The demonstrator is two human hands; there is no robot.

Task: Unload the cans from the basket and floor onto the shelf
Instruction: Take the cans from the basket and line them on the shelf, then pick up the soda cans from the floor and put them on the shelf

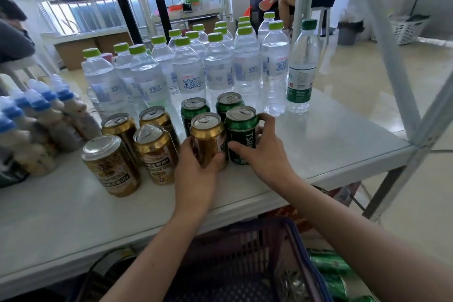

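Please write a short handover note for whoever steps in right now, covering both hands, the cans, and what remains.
Left hand: gripping a gold can standing on the shelf.
Right hand: wrapped around a green can beside it, also on the shelf.
Done: four more gold cans and two green cans stand upright in front of the water bottles.
Left: release both cans; several green cans lie on the floor right of the purple basket. The basket's contents cannot be made out clearly, so check inside.
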